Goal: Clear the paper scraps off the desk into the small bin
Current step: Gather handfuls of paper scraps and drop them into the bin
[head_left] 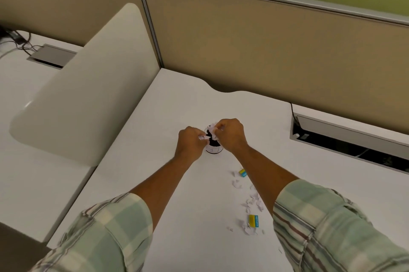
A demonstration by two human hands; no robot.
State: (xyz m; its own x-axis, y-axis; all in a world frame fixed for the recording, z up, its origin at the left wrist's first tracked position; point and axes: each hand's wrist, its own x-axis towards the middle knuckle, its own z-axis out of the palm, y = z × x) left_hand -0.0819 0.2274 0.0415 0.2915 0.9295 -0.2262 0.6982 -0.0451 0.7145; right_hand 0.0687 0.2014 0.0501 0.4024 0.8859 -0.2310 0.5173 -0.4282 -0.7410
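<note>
A small white bin point(214, 150) with a dark inside stands in the middle of the white desk point(168, 183). Both hands hover at its mouth. My left hand point(190, 142) pinches white paper scraps point(204, 137) at the bin's left rim. My right hand point(230, 134) grips crumpled white scraps point(213, 128) over the bin's far rim. Several more torn scraps point(253, 202) lie scattered on the desk under and beside my right forearm.
Two small yellow-and-blue pieces point(254, 220) point(243, 172) lie among the loose scraps. An open cable tray point(354, 139) runs along the right. A cream divider panel point(88, 85) stands to the left, tan partition walls behind.
</note>
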